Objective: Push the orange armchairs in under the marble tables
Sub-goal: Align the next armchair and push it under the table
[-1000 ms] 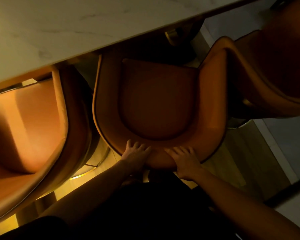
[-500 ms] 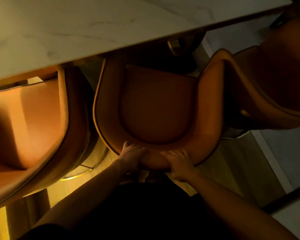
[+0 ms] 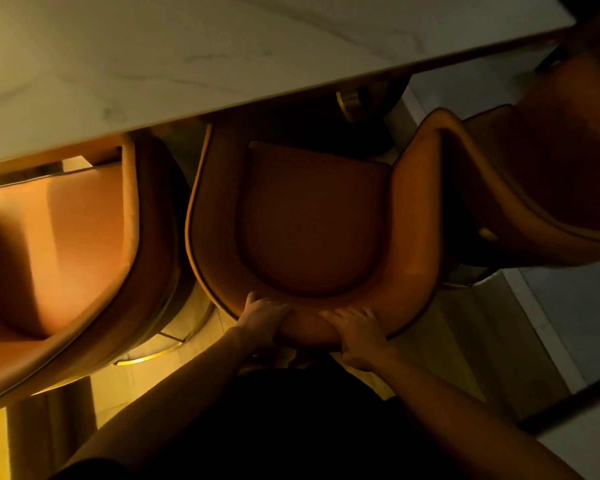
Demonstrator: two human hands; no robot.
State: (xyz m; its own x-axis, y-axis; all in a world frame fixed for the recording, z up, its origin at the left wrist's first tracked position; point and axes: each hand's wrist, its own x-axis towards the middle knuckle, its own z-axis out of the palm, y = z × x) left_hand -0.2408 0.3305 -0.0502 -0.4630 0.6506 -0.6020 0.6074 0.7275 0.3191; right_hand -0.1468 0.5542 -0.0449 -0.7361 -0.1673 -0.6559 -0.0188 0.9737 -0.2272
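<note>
While the middle armchair sits with only the front of its seat tucked beneath the marble table, both hands rest on the top of its curved backrest: the left hand has its fingers curled over the rim, gripping it, and the right hand lies beside it with fingers spread fairly flat along the rim, pressing rather than clutching. I judge the push about half done (most of the seat cushion is in plain sight). The chief risk is on the right, where the right armchair stands angled and close against this chair's arm; a straight shove could jam the two together or swing the neighbour askew. The left armchair is near too, so a skewed push might scrape it. In this dim light I cannot tell whether the chair's arms would clear the table's underside.
</note>
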